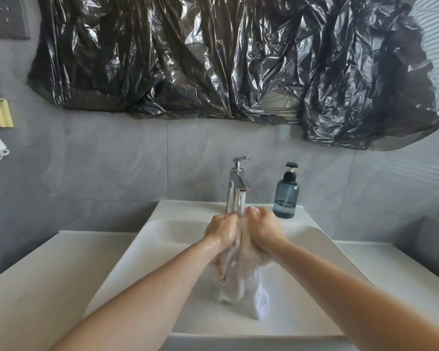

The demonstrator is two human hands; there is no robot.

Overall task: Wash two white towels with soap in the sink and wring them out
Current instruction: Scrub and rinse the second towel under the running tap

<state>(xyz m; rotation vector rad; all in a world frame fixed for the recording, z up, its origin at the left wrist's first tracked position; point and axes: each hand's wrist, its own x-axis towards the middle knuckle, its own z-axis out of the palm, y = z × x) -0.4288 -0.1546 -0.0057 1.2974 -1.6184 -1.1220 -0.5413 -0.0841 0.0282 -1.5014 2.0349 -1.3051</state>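
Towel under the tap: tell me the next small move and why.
Probably keep rubbing the towel between both hands under the tap. The left hand and right hand grip it bunched together in the running stream, and its lower part hangs over the sink, so scrubbing looks unfinished before wringing.

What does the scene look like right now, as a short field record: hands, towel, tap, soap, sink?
left hand: grips towel
right hand: grips towel
towel: white, wet, bunched between both hands, tail hangs into the sink
tap: running, stream lands at the hands
soap bottle: upright on the sink ledge, right of tap, untouched
sink: white
second towel: not visible
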